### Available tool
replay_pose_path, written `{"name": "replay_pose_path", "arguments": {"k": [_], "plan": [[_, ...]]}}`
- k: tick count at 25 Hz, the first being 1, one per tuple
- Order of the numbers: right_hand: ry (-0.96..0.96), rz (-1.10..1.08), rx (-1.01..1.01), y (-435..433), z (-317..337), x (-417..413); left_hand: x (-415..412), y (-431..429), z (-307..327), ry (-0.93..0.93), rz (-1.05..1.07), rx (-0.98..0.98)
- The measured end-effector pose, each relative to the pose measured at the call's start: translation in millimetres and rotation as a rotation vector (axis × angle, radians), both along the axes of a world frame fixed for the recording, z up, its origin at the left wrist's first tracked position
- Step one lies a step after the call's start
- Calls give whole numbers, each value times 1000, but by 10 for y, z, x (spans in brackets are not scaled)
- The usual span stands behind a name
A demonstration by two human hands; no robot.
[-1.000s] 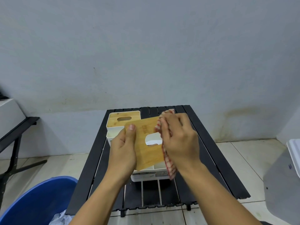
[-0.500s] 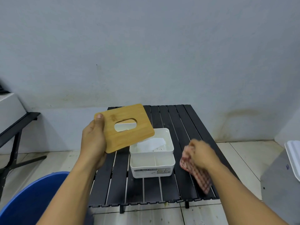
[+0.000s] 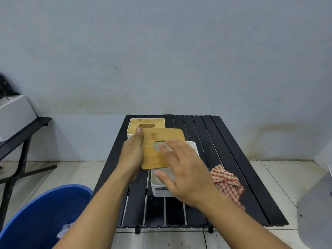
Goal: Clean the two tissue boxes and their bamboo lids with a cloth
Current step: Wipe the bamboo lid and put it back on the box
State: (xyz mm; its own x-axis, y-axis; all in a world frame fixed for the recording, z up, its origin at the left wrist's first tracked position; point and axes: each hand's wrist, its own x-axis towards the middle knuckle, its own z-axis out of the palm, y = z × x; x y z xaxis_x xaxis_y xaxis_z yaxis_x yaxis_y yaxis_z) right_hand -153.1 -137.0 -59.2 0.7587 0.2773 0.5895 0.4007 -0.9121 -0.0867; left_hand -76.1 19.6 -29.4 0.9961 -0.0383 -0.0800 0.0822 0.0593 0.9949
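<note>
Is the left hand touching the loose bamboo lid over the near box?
Touching. The head view shows the left hand holding the lid by its left edge, with the thumb lying on its top face.

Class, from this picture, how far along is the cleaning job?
Done, seemingly: the far box is lidded. In hand: the left hand holds the second lid over the open near box; the cloth lies on the table. Left: seating that lid.

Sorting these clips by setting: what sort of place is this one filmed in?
Probably a plain utility or spare room in a home, though that is a guess. It has a bare, stained wall, a tiled floor, a low black slatted table as the work surface, and a blue tub standing on the floor.
</note>
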Motion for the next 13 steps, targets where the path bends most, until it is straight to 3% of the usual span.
{"name": "replay_pose_path", "arguments": {"k": [6,10,13], "plan": [[-97,40,-194,-50,-221,285,58,-111,-33,109,-73,-36],[77,-106,-177,-245,-293,401,203,16,-79,54,20,159],[186,-130,-219,-243,-397,433,291,182,-106,117,124,127]]}}
